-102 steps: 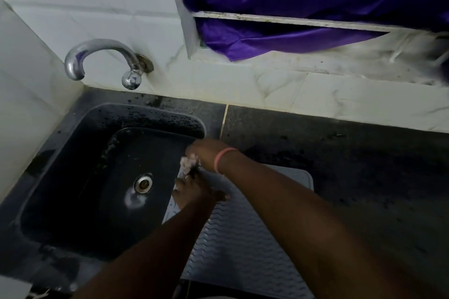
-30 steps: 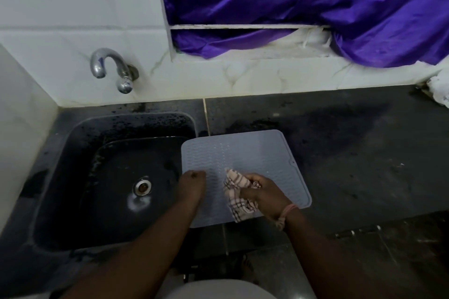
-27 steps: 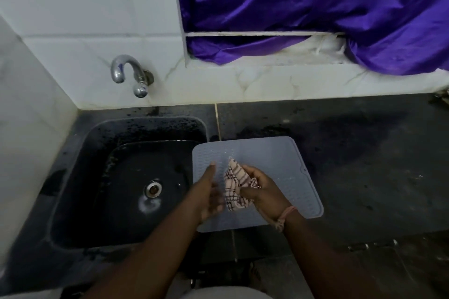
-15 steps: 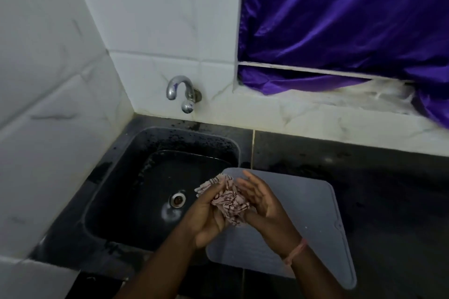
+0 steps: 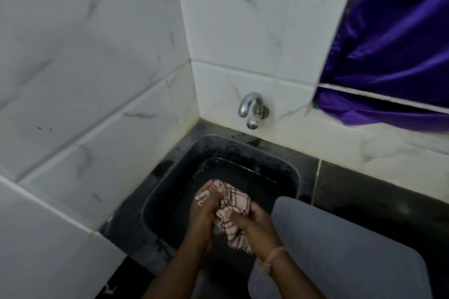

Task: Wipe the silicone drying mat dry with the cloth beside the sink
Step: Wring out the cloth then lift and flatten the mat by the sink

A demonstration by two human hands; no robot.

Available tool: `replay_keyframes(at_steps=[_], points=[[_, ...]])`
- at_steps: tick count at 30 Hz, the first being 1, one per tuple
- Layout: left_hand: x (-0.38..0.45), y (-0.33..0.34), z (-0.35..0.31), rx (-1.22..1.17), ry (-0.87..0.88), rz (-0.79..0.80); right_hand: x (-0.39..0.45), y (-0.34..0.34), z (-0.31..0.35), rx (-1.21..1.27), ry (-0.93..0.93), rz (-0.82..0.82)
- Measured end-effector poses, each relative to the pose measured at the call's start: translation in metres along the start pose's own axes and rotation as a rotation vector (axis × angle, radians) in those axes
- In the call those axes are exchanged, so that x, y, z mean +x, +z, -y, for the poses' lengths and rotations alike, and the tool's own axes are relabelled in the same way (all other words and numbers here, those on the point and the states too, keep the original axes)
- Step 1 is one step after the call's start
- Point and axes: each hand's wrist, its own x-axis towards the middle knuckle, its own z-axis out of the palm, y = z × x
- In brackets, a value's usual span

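A pink checked cloth [image 5: 234,211] is bunched between both hands above the black sink [image 5: 286,170]. My left hand [image 5: 202,209] grips its left end with fingers wrapped over the top. My right hand [image 5: 256,224], with a pink band on the wrist, grips the lower right part, and a tail of cloth hangs below it. The grey silicone drying mat [image 5: 340,250] lies flat on the dark counter to the right of the sink, with its left edge by my right wrist.
A chrome tap [image 5: 251,109] sticks out of the white tiled wall above the sink. White tiled walls close in the left side and the back. A purple curtain [image 5: 393,43] hangs at the upper right. The dark counter [image 5: 376,192] runs to the right.
Both hands have carried the cloth off the mat leftward to above the sink and closed tighter on it. The camera has swung left, so the mat now sits at the lower right.
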Motion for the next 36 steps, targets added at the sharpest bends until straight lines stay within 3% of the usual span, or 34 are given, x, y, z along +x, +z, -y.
replay_keyframes(at_steps=[2,5,7,9,12,14,16,18,20,22,24,26,29,30,31,34,36], points=[[0.020,-0.022,-0.017,0.069,0.006,0.021,0.019,0.012,0.012,-0.142,-0.092,-0.014],[0.042,-0.049,-0.050,0.122,-0.113,0.216,0.041,0.025,0.040,-0.268,-0.166,0.072],[0.055,-0.066,-0.070,0.165,-0.186,0.396,0.056,0.032,0.054,-0.092,-0.154,0.197],[0.062,-0.075,-0.087,0.026,-0.258,0.451,0.066,0.037,0.068,0.159,-0.169,0.280],[0.070,-0.076,-0.114,-0.182,-0.352,0.471,0.094,0.047,0.065,0.162,-0.186,0.030],[0.080,-0.076,-0.126,-0.195,-0.391,0.503,0.115,0.051,0.049,-0.182,-0.157,-0.239],[0.091,-0.078,-0.135,-0.106,-0.439,0.545,0.126,0.059,0.033,-0.535,-0.153,-0.357],[0.102,-0.081,-0.139,-0.075,-0.462,0.513,0.128,0.066,0.027,-0.636,-0.176,-0.509],[0.110,-0.088,-0.138,-0.156,-0.485,0.502,0.128,0.073,0.030,-0.519,-0.144,-0.562],[0.116,-0.092,-0.135,-0.234,-0.510,0.529,0.126,0.088,0.034,-0.272,-0.039,-0.361],[0.120,-0.093,-0.132,-0.165,-0.517,0.554,0.125,0.101,0.034,-0.022,0.036,-0.157],[0.127,-0.086,-0.131,0.086,-0.411,0.487,0.132,0.111,0.026,0.119,0.089,-0.117],[0.149,-0.078,-0.129,0.712,-0.031,0.266,0.151,0.118,0.016,0.095,0.091,-0.297],[0.158,-0.078,-0.129,0.819,0.027,0.245,0.158,0.117,0.017,0.092,0.090,-0.341],[0.169,-0.080,-0.127,0.804,-0.015,0.262,0.165,0.117,0.020,0.094,0.090,-0.356],[0.183,-0.078,-0.128,0.427,-0.427,0.388,0.183,0.109,0.032,0.229,0.085,-0.266],[0.190,-0.075,-0.130,0.233,-0.531,0.401,0.198,0.106,0.037,0.280,0.086,-0.255]])
